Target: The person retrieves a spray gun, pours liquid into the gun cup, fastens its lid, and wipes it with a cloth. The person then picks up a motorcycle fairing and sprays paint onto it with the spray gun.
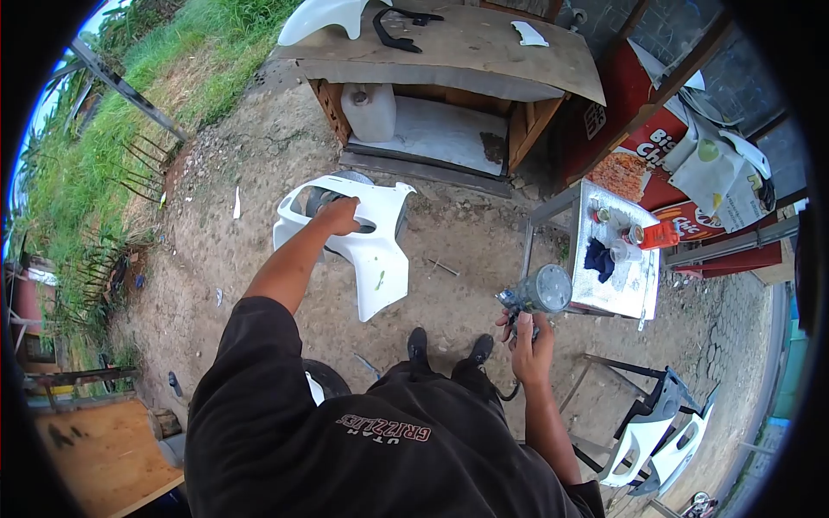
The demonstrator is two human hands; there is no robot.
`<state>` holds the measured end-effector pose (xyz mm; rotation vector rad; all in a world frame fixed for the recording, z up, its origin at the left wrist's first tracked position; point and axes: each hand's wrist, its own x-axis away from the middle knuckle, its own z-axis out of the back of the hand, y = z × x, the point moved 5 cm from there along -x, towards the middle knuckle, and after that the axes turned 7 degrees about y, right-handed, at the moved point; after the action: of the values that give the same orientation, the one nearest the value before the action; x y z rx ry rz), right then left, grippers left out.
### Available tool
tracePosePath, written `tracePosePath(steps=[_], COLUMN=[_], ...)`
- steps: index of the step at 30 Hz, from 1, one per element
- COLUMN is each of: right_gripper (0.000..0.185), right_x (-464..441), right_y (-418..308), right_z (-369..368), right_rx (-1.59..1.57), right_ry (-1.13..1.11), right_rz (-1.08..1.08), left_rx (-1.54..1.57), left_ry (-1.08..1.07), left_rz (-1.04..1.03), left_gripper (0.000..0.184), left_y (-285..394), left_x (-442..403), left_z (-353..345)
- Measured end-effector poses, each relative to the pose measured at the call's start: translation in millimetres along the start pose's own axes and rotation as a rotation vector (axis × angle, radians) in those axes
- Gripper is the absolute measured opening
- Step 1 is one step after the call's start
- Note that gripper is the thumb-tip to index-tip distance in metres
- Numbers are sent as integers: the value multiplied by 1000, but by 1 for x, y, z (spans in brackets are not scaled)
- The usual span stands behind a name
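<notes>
My left hand (339, 217) reaches forward and grips a white motorcycle fairing panel (371, 259) at the edge of its opening. Some of the fingers are hidden inside the panel. The panel hangs in front of me, with a small greenish mark on its lower part. My right hand (530, 344) is wrapped round the handle of a paint spray gun (511, 300). A round, greyish see-through cup (553, 288) sits on the gun, which points towards the panel's side. Part of the gun's handle is covered by my fingers.
A silvery-topped table (609, 289) at right bears cans, a red bottle (659, 235), a dark cloth (598, 260) and a plastic cup. Ahead stands a wooden bench (484, 47) with panels. White panels (635, 449) rest on a frame at lower right. A tyre (328, 380) lies near my feet.
</notes>
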<state>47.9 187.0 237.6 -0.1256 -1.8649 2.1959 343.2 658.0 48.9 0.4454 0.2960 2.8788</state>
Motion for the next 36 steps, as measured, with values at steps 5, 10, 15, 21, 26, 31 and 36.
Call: tracePosePath(steps=[5,10,15,21,26,31,36], right_gripper=[48,50,52,56,51,56,55], right_x=[-3,-6,-10,-18,-23,-30,-30], right_y=[-2,-3,1,3,2,7,3], right_z=[-3,-6,-10,-17,-24,-30,-35], right_rx=[6,14,-22,-19,-57,-31,-15], right_ry=[-6,-28,-18,-30,-33,-48,-60], right_rz=[-8,-17,-17,-38,-54,-62,-56], left_rx=[-3,6,75,159,433,1505,1867], left_ry=[27,9,47,192,1411,708,658], left_rz=[25,90,140,289,588,1182,1239], left_gripper=[77,76,72,77,98,174,160], left_y=[9,10,5,22,11,-47,-39], left_x=[2,5,14,44,126,97,95], left_z=[-3,3,8,42,20,-95,-67])
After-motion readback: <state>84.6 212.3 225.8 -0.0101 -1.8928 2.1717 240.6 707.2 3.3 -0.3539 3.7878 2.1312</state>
